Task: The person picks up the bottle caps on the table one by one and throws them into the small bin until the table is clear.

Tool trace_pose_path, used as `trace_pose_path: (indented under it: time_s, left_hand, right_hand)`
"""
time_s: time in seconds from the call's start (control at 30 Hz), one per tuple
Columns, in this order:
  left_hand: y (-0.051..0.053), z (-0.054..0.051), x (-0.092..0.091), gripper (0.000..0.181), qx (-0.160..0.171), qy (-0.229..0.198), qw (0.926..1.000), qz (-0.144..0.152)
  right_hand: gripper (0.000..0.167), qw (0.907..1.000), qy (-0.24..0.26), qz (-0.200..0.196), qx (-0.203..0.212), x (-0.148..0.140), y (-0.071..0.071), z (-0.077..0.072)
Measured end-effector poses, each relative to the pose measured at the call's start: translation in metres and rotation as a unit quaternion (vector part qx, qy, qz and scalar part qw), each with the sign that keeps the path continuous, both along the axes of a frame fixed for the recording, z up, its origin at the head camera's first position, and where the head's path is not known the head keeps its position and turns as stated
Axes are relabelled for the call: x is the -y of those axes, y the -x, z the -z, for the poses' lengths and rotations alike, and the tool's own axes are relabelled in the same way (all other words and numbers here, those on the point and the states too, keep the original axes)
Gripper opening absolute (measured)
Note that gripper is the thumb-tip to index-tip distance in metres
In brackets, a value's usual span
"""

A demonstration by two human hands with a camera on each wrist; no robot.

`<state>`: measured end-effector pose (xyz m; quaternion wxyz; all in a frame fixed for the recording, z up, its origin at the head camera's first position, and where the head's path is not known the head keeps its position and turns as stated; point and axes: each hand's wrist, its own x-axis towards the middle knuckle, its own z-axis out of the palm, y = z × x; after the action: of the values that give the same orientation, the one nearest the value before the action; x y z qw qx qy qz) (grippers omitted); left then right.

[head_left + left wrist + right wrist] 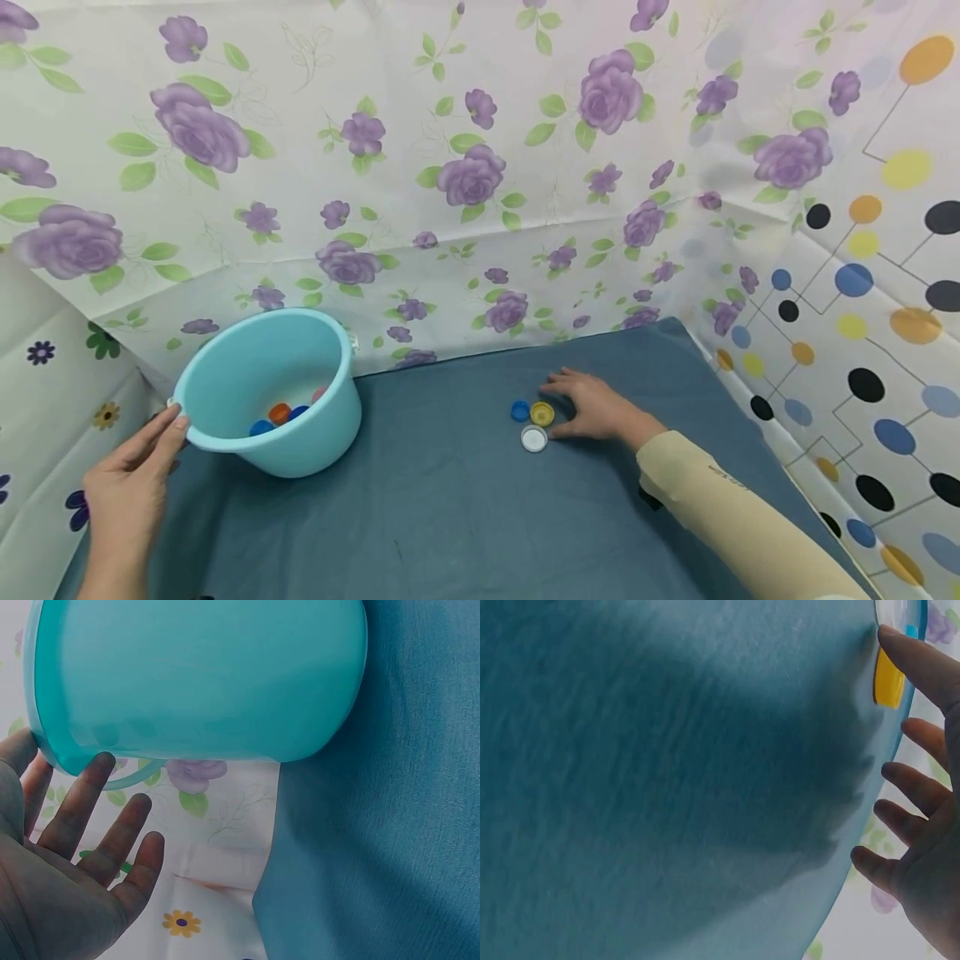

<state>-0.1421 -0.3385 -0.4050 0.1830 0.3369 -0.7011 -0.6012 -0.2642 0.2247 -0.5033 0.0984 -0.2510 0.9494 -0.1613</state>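
Observation:
A light-blue plastic bucket [322, 442] stands at the left, with several blue, orange and pink bottle caps inside. At its near-left rim my left hand [131, 483] pinches the edge between thumb and fingers; the left wrist view shows the other fingers spread below the bucket wall [202, 690]. To the right, a blue cap [521, 411], a yellow cap [542, 413] and a white cap [534, 438] lie close together on the cloth. My right hand [592, 406] hovers just right of them, fingers apart and holding nothing. Its thumb is close to the white cap.
A blue-grey cloth [450, 500] covers the table. Behind it hangs a white sheet with purple flowers [472, 175]. A dotted sheet [870, 400] borders the right side, and a flowered sheet [45, 433] the left.

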Motion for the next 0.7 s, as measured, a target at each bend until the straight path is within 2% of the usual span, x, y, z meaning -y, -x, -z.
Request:
trace_pose_path:
  time_s: [0.17, 0.53, 0.7]
  left_hand:
    - [0.0003, 0.0001, -0.0007, 0.045, 0.003, 0.010, 0.9999, -0.003]
    - [0.0001, 0.0000, -0.0011, 0.045, 0.001, 0.011, 0.9999, -0.001]
    - [0.0005, -0.0013, 0.0002, 0.045, 0.007, -0.002, 1.0000, -0.003]
  right_hand:
    - [0.070, 0.9999, -0.004, 0.005, 0.011, 0.0044, -0.0002, 0.0040]
    - [0.054, 0.9994, 0.009, 0.029, 0.019, 0.0040, -0.0008, 0.0034]
    - [0.050, 0.9991, 0.017, 0.034, 0.019, 0.0024, -0.0007, 0.0049]
